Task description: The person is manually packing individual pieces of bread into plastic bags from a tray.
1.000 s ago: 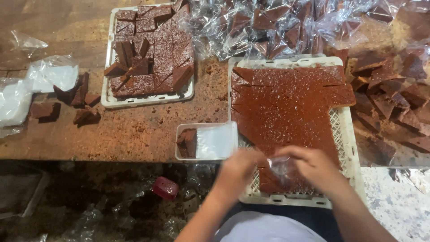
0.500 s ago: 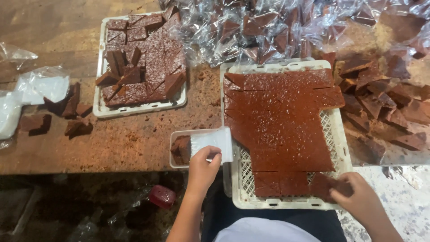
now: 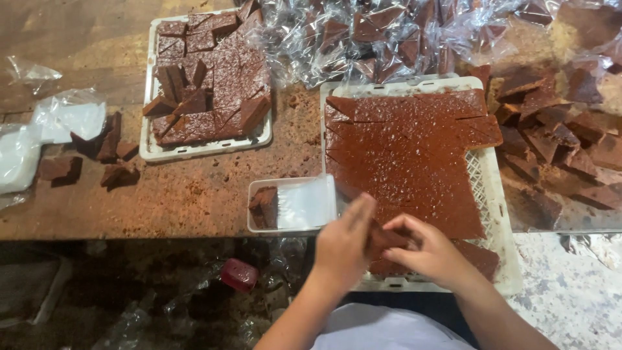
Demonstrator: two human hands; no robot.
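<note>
Brown piece (image 3: pixel 383 238): held between both hands over the near edge of the white crate (image 3: pixel 494 194).
Left hand (image 3: pixel 343 246): fingers stretched out, pressed against the piece's left side.
Right hand (image 3: pixel 431 251): curled around the piece, pinching it.
Slab (image 3: pixel 408 155): scored brown sheet filling the crate.
Small tray (image 3: pixel 291 205): just left, holding clear bags.
Surface (image 3: pixel 188 194): stained wood, loose chunks at left.

Bare forearms, light-coloured garment below
</note>
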